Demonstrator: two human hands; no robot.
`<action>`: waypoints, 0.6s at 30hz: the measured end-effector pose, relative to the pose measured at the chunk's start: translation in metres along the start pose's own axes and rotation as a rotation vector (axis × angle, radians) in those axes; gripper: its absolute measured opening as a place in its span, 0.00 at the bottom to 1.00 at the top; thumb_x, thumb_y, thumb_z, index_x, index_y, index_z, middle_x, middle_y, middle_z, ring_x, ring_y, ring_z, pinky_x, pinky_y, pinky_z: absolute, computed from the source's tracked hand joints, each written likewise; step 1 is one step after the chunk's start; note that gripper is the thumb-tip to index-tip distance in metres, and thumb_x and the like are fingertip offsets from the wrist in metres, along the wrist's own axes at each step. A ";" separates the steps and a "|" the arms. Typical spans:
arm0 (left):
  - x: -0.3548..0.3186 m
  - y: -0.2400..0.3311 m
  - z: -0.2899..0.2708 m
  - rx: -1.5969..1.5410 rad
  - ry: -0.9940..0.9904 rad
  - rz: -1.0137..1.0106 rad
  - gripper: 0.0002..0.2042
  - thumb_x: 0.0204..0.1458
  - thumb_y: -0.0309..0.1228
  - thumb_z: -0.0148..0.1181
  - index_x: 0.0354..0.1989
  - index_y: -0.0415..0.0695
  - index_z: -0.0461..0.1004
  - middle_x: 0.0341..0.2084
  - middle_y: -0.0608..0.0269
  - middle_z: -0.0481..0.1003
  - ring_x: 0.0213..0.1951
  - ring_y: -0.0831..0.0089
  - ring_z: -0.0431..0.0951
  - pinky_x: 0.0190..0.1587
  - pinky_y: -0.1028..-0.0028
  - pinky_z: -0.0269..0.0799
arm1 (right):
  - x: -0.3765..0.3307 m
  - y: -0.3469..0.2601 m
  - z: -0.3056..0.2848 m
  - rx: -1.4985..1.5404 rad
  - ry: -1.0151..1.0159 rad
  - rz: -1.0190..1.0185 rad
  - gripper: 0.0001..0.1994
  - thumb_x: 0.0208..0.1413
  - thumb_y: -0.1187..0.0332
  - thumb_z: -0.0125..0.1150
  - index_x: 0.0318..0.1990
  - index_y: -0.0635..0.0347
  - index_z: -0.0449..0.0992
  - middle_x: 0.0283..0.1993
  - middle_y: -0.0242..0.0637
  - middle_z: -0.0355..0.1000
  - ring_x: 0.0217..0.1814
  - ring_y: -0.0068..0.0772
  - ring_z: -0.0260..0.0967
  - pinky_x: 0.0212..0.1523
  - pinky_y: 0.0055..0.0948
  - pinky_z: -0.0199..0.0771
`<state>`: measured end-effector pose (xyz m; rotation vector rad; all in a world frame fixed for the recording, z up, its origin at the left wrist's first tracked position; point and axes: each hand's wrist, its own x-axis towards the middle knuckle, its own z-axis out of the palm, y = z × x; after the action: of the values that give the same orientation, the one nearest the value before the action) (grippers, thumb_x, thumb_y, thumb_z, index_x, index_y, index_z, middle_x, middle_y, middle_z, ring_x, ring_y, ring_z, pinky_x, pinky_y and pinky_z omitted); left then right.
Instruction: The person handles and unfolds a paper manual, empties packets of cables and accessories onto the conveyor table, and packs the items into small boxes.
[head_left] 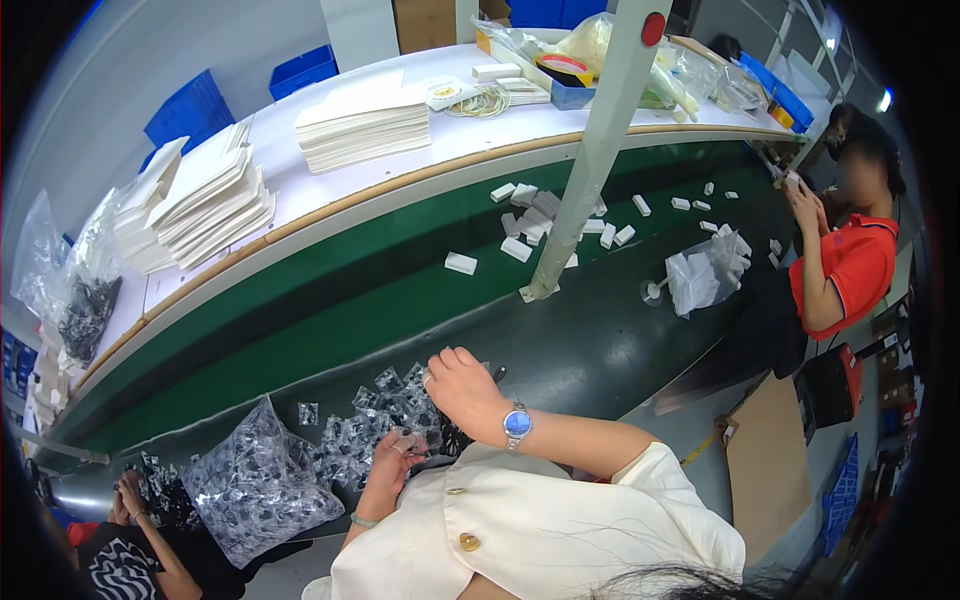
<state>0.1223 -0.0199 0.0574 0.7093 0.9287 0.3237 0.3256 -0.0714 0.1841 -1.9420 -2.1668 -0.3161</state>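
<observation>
My left hand is closed in a pinch on a small clear plastic bag, close to my body. My right hand, with a watch on the wrist, is bent over the far right side of a pile of small clear bags with dark pieces inside. Its fingers curl down, and whatever they grip is hidden below the hand. Dark cord-like pieces lie under my right wrist. Left of the pile rests a large clear bag packed with similar small bags.
A green conveyor belt runs across, carrying small white boxes and a plastic bag. A metal post rises beyond my hands. Stacks of white sheets line the shelf behind. Co-workers sit at right and lower left.
</observation>
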 end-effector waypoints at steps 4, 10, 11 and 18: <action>-0.003 -0.001 -0.003 -0.041 0.012 0.009 0.03 0.50 0.24 0.51 0.32 0.42 0.69 0.30 0.60 0.74 0.31 0.72 0.76 0.29 0.77 0.73 | -0.002 0.005 0.011 0.059 -0.021 0.001 0.06 0.37 0.71 0.54 0.26 0.58 0.74 0.31 0.36 0.65 0.40 0.34 0.62 0.44 0.28 0.60; 0.000 -0.008 -0.018 -0.069 0.025 0.030 0.02 0.49 0.25 0.55 0.31 0.43 0.70 0.29 0.63 0.74 0.31 0.73 0.76 0.29 0.77 0.72 | -0.058 0.063 0.113 0.317 -0.234 0.527 0.06 0.45 0.68 0.54 0.32 0.54 0.74 0.30 0.41 0.71 0.37 0.46 0.69 0.37 0.44 0.69; 0.000 -0.010 -0.021 -0.062 0.031 0.036 0.02 0.49 0.26 0.56 0.31 0.44 0.70 0.28 0.64 0.74 0.30 0.73 0.76 0.28 0.78 0.72 | -0.073 0.067 0.129 0.314 -0.234 0.520 0.06 0.45 0.68 0.54 0.32 0.54 0.74 0.30 0.41 0.71 0.37 0.46 0.69 0.37 0.44 0.69; -0.003 -0.018 -0.025 -0.071 0.059 0.020 0.02 0.49 0.26 0.56 0.31 0.44 0.71 0.27 0.65 0.74 0.29 0.74 0.76 0.29 0.77 0.72 | -0.118 0.049 0.188 0.383 -0.190 0.724 0.12 0.46 0.68 0.55 0.40 0.54 0.73 0.33 0.44 0.70 0.38 0.48 0.69 0.37 0.42 0.70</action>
<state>0.0995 -0.0246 0.0372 0.6472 0.9621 0.3957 0.3838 -0.1217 -0.0298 -2.3914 -1.3209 0.3858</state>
